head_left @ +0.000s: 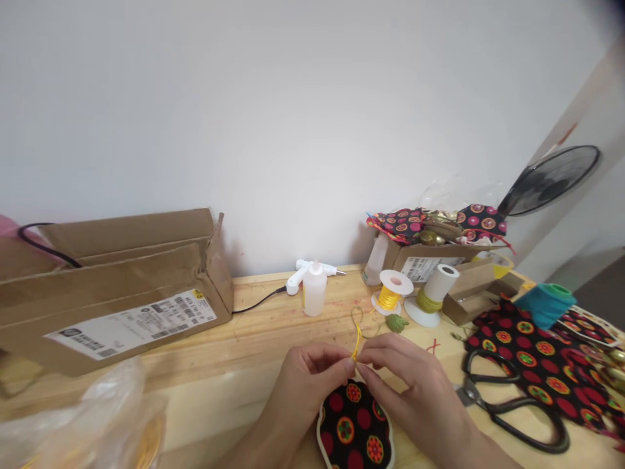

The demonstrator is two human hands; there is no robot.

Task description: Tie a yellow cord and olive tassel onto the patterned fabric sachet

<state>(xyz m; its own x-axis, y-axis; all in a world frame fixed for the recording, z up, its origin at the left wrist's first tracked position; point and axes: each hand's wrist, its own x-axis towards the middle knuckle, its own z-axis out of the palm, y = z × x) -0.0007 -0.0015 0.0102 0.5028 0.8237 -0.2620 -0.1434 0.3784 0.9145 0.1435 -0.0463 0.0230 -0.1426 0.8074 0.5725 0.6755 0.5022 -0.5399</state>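
A black fabric piece with red and orange flower prints and a pale scalloped edge hangs below my hands, low in the middle. Yellow cord rises in a thin loop from its top. My left hand pinches the cord's base between thumb and forefinger. From the other side, my right hand closes its fingertips on the same cord, almost touching the left. The exact knot or joint is covered by the fingertips. Black-handled scissors lie just right of my right hand.
A large cardboard box stands at left, behind a clear plastic bag. A white bottle and a corded white glue gun sit mid-back. Right are yellow and olive cord spools, teal thread and patterned fabric.
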